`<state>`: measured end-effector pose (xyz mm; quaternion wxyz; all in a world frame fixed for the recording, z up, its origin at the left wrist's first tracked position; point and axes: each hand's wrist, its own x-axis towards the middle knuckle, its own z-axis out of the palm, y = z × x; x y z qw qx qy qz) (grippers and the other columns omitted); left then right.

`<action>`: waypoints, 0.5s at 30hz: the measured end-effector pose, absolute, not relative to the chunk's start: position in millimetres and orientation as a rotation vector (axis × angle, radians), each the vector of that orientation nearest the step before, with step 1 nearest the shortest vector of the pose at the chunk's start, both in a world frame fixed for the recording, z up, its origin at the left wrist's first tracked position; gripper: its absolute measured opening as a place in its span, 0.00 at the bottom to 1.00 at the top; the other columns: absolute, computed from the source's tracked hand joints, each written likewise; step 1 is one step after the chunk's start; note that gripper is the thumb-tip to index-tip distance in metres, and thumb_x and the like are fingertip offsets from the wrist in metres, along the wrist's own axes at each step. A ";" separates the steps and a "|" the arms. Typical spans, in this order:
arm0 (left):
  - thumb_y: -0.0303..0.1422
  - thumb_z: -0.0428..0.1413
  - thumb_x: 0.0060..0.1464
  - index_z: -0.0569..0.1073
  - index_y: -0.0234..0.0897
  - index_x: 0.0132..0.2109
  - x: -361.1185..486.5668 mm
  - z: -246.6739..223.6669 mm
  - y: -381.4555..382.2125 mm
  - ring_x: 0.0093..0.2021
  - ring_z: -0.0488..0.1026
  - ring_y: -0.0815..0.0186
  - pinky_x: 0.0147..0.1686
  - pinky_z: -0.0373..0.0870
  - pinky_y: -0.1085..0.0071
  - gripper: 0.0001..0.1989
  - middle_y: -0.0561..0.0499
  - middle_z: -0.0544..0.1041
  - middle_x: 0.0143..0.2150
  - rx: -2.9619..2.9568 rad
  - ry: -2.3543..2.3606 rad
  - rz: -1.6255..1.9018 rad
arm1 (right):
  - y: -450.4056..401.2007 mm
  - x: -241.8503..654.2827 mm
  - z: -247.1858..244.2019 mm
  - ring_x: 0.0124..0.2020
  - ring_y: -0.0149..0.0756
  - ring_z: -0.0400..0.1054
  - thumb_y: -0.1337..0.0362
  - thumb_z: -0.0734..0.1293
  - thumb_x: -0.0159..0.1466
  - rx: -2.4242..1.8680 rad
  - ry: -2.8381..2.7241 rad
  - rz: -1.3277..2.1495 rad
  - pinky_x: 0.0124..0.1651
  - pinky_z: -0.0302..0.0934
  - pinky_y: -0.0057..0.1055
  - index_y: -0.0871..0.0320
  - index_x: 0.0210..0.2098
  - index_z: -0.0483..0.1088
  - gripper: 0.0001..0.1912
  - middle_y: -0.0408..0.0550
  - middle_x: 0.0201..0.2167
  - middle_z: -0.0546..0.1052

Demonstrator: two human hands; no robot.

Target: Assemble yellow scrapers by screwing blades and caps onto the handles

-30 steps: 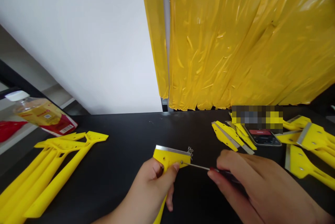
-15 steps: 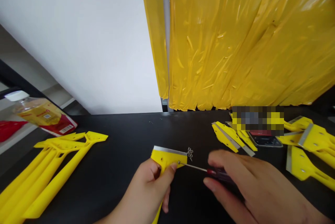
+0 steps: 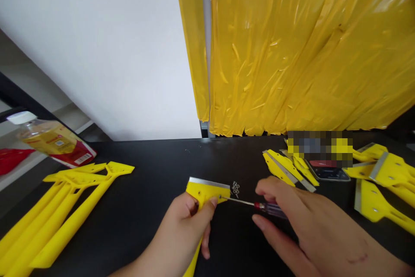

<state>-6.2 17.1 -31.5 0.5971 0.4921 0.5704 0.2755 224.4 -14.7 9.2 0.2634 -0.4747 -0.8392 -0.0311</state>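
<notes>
My left hand (image 3: 189, 221) is wrapped round a yellow scraper (image 3: 207, 191), its thumb on the head below a silver blade (image 3: 207, 182). One hole shows on the left of the head. A screwdriver (image 3: 269, 208) with a red and clear dark handle lies in my right hand (image 3: 301, 221), its thumb and forefinger apart at the front of the handle. The rest of that grip is hidden. Its thin shaft points left, with the tip at a screw on the right side of the head. A small pile of screws (image 3: 235, 189) lies just beyond the scraper.
Several yellow handles (image 3: 71, 208) lie at the left by a bottle (image 3: 55, 141). To the right are yellow plates with blades (image 3: 282, 167), a phone (image 3: 330, 173) and several bladed scrapers (image 3: 372, 203). Yellow plastic sheeting (image 3: 292, 52) hangs behind.
The scraper and my left hand have shifted slightly up and left. My right forefinger has moved up a little, and more of the screwdriver handle shows.
</notes>
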 end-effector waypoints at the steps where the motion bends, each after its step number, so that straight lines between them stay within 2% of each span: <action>1: 0.52 0.55 0.60 0.64 0.41 0.16 -6.1 -31.3 16.8 0.13 0.62 0.71 0.20 0.58 0.72 0.30 0.55 0.65 0.11 1.146 1.331 0.637 | -14.5 225.1 9.4 0.26 0.34 0.75 0.65 0.53 0.77 -1.282 -2.288 -0.069 0.29 0.63 0.32 0.53 0.41 0.65 0.12 0.40 0.29 0.77; 3: 0.52 0.54 0.61 0.64 0.41 0.16 -6.5 -32.0 16.3 0.13 0.62 0.71 0.20 0.58 0.72 0.30 0.55 0.65 0.11 1.156 1.343 0.629 | -12.5 226.7 9.4 0.23 0.34 0.73 0.65 0.55 0.77 -1.280 -2.363 -0.061 0.26 0.60 0.33 0.51 0.34 0.63 0.14 0.38 0.26 0.74; 5: 0.51 0.53 0.61 0.64 0.41 0.17 -7.3 -33.4 16.3 0.13 0.62 0.70 0.21 0.58 0.72 0.29 0.55 0.66 0.11 1.162 1.339 0.634 | -9.3 228.1 8.9 0.22 0.35 0.72 0.62 0.56 0.78 -1.272 -2.399 -0.117 0.25 0.57 0.34 0.51 0.33 0.63 0.15 0.38 0.25 0.73; 7: 0.50 0.54 0.62 0.64 0.41 0.17 -7.9 -34.0 16.8 0.13 0.63 0.70 0.21 0.59 0.72 0.29 0.55 0.66 0.12 1.166 1.326 0.642 | -6.5 228.7 8.0 0.26 0.38 0.74 0.59 0.55 0.78 -1.271 -2.364 -0.227 0.26 0.58 0.35 0.53 0.42 0.67 0.13 0.42 0.29 0.76; 9: 0.50 0.54 0.62 0.65 0.41 0.17 -8.0 -32.9 17.8 0.13 0.63 0.70 0.22 0.60 0.72 0.29 0.55 0.66 0.11 1.169 1.323 0.646 | -5.5 228.4 6.7 0.29 0.40 0.75 0.59 0.53 0.79 -1.270 -2.314 -0.274 0.28 0.60 0.35 0.56 0.49 0.67 0.14 0.46 0.34 0.77; 10: 0.50 0.54 0.61 0.65 0.41 0.16 -7.8 -31.8 18.3 0.13 0.62 0.70 0.22 0.60 0.71 0.29 0.55 0.66 0.11 1.170 1.326 0.647 | -5.7 228.1 6.0 0.29 0.39 0.75 0.60 0.52 0.79 -1.265 -2.320 -0.263 0.28 0.60 0.35 0.56 0.48 0.67 0.14 0.46 0.34 0.77; 13: 0.51 0.55 0.60 0.65 0.41 0.15 -6.7 -27.2 19.6 0.13 0.62 0.70 0.22 0.60 0.71 0.30 0.55 0.66 0.11 1.169 1.344 0.651 | -7.3 228.5 4.4 0.24 0.37 0.70 0.63 0.56 0.77 -1.224 -2.433 -0.199 0.26 0.57 0.36 0.52 0.35 0.64 0.14 0.41 0.28 0.71; 15: 0.51 0.56 0.59 0.65 0.42 0.15 -5.9 -23.9 20.0 0.14 0.62 0.70 0.22 0.61 0.71 0.30 0.55 0.65 0.10 1.179 1.351 0.652 | -7.4 230.4 3.7 0.24 0.37 0.69 0.62 0.58 0.77 -1.222 -2.459 -0.223 0.27 0.56 0.37 0.51 0.33 0.63 0.14 0.40 0.27 0.70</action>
